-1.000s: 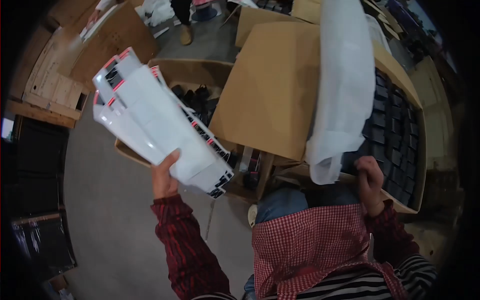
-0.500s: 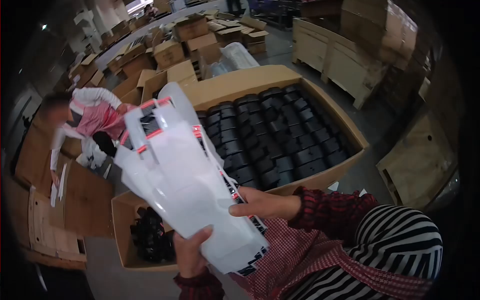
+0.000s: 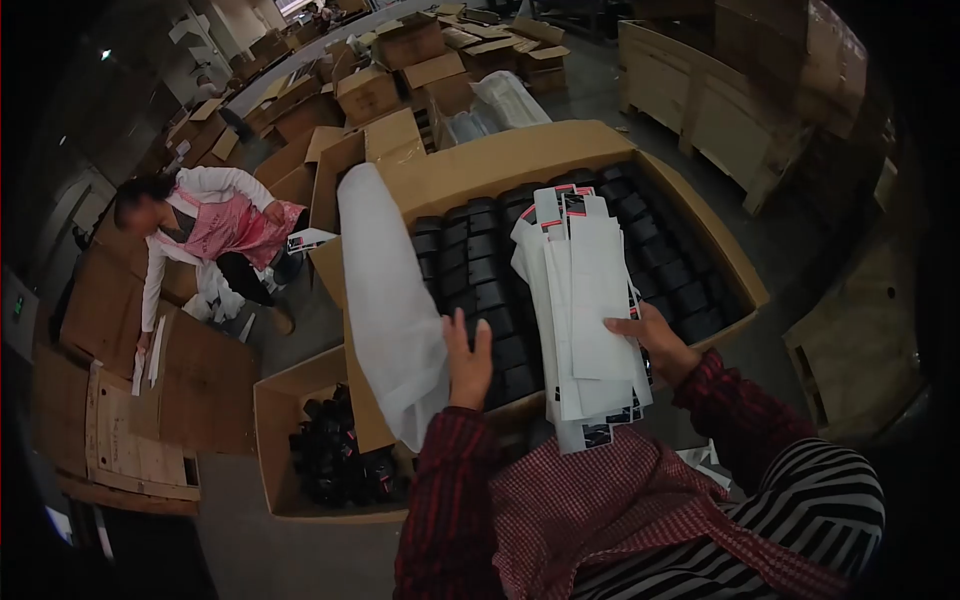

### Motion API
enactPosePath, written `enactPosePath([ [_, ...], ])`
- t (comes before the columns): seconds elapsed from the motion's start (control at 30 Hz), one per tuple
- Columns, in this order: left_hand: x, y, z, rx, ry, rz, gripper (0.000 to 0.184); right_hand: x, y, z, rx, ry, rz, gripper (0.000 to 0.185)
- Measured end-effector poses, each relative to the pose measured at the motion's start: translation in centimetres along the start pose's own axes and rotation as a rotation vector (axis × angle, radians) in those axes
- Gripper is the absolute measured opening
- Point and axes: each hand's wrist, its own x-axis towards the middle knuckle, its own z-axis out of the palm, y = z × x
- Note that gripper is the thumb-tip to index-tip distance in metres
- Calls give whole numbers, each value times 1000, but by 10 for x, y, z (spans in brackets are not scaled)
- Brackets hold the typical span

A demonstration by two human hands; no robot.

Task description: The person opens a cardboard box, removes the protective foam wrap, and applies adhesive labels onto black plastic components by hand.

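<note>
My right hand [image 3: 662, 343] grips the right edge of a stack of white strips [image 3: 600, 300], its thumb lying on top. Red and black printing shows along the stack's ends and edge. The stack is over the black moulded parts [image 3: 478, 268], which lie in rows inside a large cardboard box [image 3: 525, 150]. My left hand [image 3: 468, 365] is off the stack, fingers spread and pointing up. Beside it, a roll of white foam sheet [image 3: 388, 290] leans along the box's left side; whether the fingers touch it I cannot tell.
A smaller carton [image 3: 275, 440] with loose black pieces stands at lower left. Further left, a co-worker [image 3: 235, 215] in a pink apron reaches toward white strips on a brown board [image 3: 205, 390]. Opened cartons [image 3: 410, 40] are heaped behind; a wooden crate [image 3: 690, 100] stands at the back right.
The stack has moved right, from in front of the foam roll to over the black parts. My left hand has let go of it, while my right hand keeps its hold.
</note>
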Motion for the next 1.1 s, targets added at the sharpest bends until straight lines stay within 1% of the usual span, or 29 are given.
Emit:
enactPosePath([
  [0.03, 4, 11, -29, 7, 67, 10, 66, 4, 1, 5, 36, 13, -40, 55],
  [0.07, 6, 15, -54, 4, 131, 46, 65, 8, 2, 11, 32, 3, -21, 55],
  [0.1, 9, 13, -79, 5, 197, 80, 65, 13, 1, 19, 33, 11, -13, 54],
  [0.13, 11, 2, -103, 13, 212, 61, 65, 18, 2, 25, 36, 14, -7, 53],
  [0.2, 15, -17, -144, 268, 233, 39, 61, 33, -2, 48, 70, -65, 5, 53],
  [0.23, 12, -21, -158, 265, 254, 19, 61, 40, -4, 62, 108, -125, 2, 53],
  [0.27, 8, -27, -173, 119, 243, -86, 59, 49, -1, 81, 90, -148, 18, 53],
  [0.3, 2, -35, -186, -36, 239, -191, 58, 61, 6, 101, 106, -139, -24, 52],
  [0.33, -1, -42, -197, -56, 254, -139, 55, 72, 13, 118, 122, -131, -53, 51],
  [0.4, 0, -64, -211, -148, 274, -2, 59, 106, 25, 143, 73, -162, -26, 51],
  [0.47, -17, -57, -227, -297, 334, -85, 60, 138, 46, 163, -26, -173, -151, 44],
  [0.5, -36, -58, -238, -298, 374, -126, 60, 153, 58, 166, -218, -103, -180, 39],
  [0.53, -49, -59, -250, -370, 447, -162, 60, 164, 67, 167, -412, -33, -230, 34],
  [0.57, -59, -67, -261, -445, 516, -188, 59, 161, 67, 171, -568, -19, -193, 29],
  [0.6, -68, -92, -270, -457, 543, -202, 59, 156, 68, 172, -569, -69, -230, 26],
  [0.63, -81, -132, -280, -592, 595, -327, 59, 150, 68, 173, -573, -114, -262, 23],
  [0.67, -91, -170, -283, -730, 645, -450, 59, 147, 67, 169, -604, -164, -272, 22],
  [0.7, -98, -204, -285, -745, 663, -469, 59, 147, 66, 164, -644, -162, -302, 30],
  [0.73, -104, -238, -283, -317, 406, -638, 58, 147, 69, 158, -683, -155, -333, 37],
  [0.77, -109, -274, -276, 110, 121, -772, 57, 143, 73, 151, -783, -55, -523, 42],
  [0.8, -118, -315, -243, 100, 228, -544, 49, 135, 79, 145, -876, 47, -717, 48],
  [0.83, -122, -344, -213, 92, 335, -311, 42, 113, 64, 154, -967, 2, -716, 52],
  [0.87, -125, -344, -211, 78, 331, -323, 42, 88, 47, 164, -1058, -44, -714, 56],
  [0.93, -119, -377, -201, 27, 331, -358, 42, 63, 57, 136, -1092, -168, -834, 53],
  [1.0, -122, -401, -179, -33, 317, -405, 42, 31, 69, 122, -1176, -276, -806, 54],
  [1.03, -123, -415, -161, -73, 297, -437, 42, 30, 68, 124, -1206, -279, -769, 54],
  [1.1, -138, -434, -118, -155, 249, -507, 42, 20, 64, 145, -98, 95, -643, 53],
])
